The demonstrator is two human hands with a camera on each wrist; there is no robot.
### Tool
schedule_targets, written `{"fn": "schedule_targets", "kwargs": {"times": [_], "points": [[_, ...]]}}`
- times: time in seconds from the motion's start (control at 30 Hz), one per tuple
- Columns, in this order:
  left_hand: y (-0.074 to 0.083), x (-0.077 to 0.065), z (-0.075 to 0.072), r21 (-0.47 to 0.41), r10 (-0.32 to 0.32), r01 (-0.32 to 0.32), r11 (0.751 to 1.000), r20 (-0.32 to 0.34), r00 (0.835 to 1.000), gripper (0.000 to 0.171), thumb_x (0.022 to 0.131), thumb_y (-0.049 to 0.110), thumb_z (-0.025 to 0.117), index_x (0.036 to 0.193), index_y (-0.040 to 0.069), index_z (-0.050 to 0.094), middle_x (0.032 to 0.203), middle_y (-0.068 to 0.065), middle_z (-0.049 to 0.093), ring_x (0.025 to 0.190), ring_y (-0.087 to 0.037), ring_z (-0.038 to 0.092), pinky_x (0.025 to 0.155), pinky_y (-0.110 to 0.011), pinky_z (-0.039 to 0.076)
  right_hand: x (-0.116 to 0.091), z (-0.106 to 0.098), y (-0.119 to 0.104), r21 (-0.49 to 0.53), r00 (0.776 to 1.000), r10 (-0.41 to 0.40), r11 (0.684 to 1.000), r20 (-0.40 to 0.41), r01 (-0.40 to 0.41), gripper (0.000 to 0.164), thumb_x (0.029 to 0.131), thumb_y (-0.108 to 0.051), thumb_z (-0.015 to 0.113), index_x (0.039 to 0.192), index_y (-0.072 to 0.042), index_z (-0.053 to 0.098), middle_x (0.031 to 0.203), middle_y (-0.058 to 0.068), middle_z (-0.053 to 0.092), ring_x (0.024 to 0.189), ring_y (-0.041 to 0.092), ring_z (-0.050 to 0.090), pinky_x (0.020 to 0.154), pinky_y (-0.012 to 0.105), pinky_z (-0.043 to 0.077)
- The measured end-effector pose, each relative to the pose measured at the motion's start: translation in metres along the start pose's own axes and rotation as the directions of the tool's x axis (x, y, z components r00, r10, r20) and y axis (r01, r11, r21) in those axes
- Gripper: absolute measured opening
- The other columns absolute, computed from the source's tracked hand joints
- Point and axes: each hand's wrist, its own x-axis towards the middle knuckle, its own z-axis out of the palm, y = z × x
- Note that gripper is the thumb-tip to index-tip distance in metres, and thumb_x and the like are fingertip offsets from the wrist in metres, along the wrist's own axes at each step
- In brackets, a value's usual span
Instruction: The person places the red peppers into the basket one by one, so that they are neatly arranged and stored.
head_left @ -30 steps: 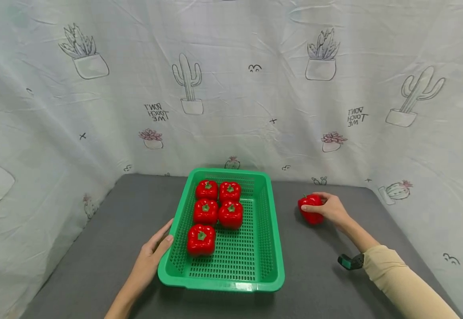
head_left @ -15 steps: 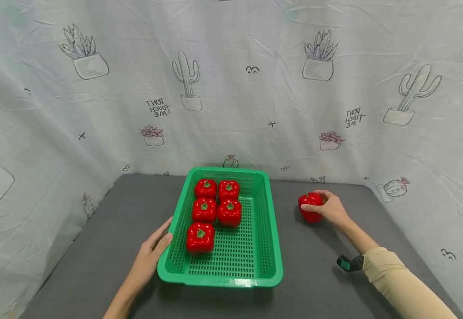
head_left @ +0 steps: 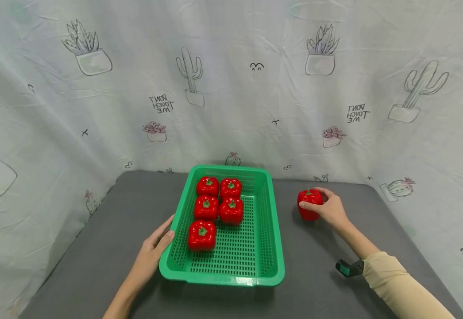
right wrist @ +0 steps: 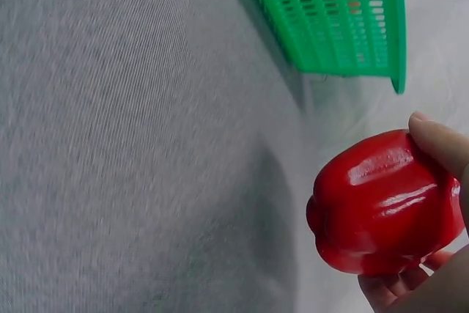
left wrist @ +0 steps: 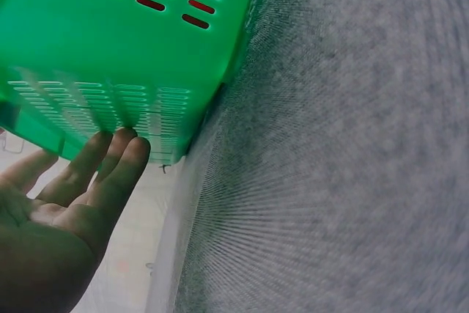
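My right hand (head_left: 332, 210) grips a red bell pepper (head_left: 309, 212) to the right of the green basket (head_left: 278, 248), thumb on the near side and fingers around the back. Its green stem points up. In the right wrist view the bell pepper (right wrist: 381, 203) shows above a shadow on the grey surface. My left hand (head_left: 152, 250) lies along the basket's left side, thumb at the rim. Seen from the left wrist, its fingers (left wrist: 121, 174) extend nearly straight against the slotted wall. Several red bell peppers (head_left: 202, 236) stand stem up inside, in the basket's left and middle.
The basket stands on a dark grey table (head_left: 108, 230), its right part showing bare slotted floor. A pale curtain (head_left: 231, 88) printed with cacti hangs behind and at both sides. A dark wrist strap (head_left: 349, 268) sits below the right forearm.
The bell pepper in my right hand has turned from leaning left to nearly upright, its stem now on top. My left hand keeps its place at the basket. The view shifts slightly.
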Motion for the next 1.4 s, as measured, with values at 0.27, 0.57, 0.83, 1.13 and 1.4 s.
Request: {"fn": "schedule_targets", "kwargs": {"times": [0.27, 0.57, 0.83, 1.13, 1.4], "points": [[0.000, 0.001, -0.003, -0.006, -0.003, 0.003, 1.000, 0.012, 1.000, 0.049, 0.106, 0.034, 0.046, 0.154, 0.033, 0.035, 0.155, 0.000, 0.031, 0.136, -0.020, 0.038, 0.093, -0.025, 0.045, -0.006, 0.004, -0.013, 0.031, 1.000, -0.001, 1.000, 0.011, 0.001, 0.081, 0.085, -0.036, 0.080, 0.147, -0.002, 0.039, 0.135, 0.022, 0.047, 0.118, 0.038, 0.046, 0.082, 0.044, 0.053], [-0.002, 0.002, -0.002, -0.007, -0.038, 0.039, 0.999, 0.007, 0.999, 0.050, 0.106, 0.037, 0.047, 0.154, 0.034, 0.034, 0.156, 0.003, 0.030, 0.135, -0.018, 0.039, 0.092, -0.025, 0.046, -0.010, 0.004, -0.018, 0.044, 0.998, -0.022, 0.999, -0.058, 0.024, 0.079, 0.083, -0.035, 0.081, 0.144, -0.003, 0.042, 0.131, 0.019, 0.049, 0.116, 0.036, 0.047, 0.079, 0.042, 0.054], [0.001, 0.002, -0.001, 0.000, -0.042, 0.042, 0.999, 0.009, 0.999, 0.050, 0.106, 0.038, 0.047, 0.154, 0.033, 0.034, 0.155, 0.001, 0.031, 0.137, -0.022, 0.036, 0.093, -0.023, 0.044, -0.019, 0.005, -0.029, 0.061, 0.996, -0.025, 0.998, -0.090, 0.030, 0.080, 0.083, -0.037, 0.081, 0.144, -0.004, 0.043, 0.130, 0.018, 0.050, 0.116, 0.036, 0.047, 0.079, 0.041, 0.054], [0.002, 0.002, 0.000, -0.015, -0.037, 0.037, 0.999, 0.018, 0.999, 0.050, 0.106, 0.037, 0.047, 0.153, 0.033, 0.034, 0.155, 0.000, 0.031, 0.134, -0.021, 0.039, 0.092, -0.024, 0.046, -0.024, 0.010, -0.046, 0.141, 0.998, -0.032, 0.989, -0.061, 0.040, 0.074, 0.084, -0.035, 0.080, 0.142, -0.006, 0.044, 0.131, 0.015, 0.050, 0.114, 0.033, 0.047, 0.075, 0.034, 0.055], [0.001, 0.002, -0.001, -0.001, -0.023, 0.023, 1.000, 0.008, 1.000, 0.049, 0.106, 0.036, 0.047, 0.153, 0.034, 0.035, 0.155, 0.001, 0.032, 0.131, -0.012, 0.043, 0.091, -0.025, 0.046, -0.025, 0.011, -0.063, 0.147, 0.997, -0.059, 0.987, -0.038, 0.064, 0.071, 0.087, -0.036, 0.077, 0.143, -0.007, 0.045, 0.131, 0.015, 0.050, 0.111, 0.032, 0.049, 0.075, 0.033, 0.054]]}}
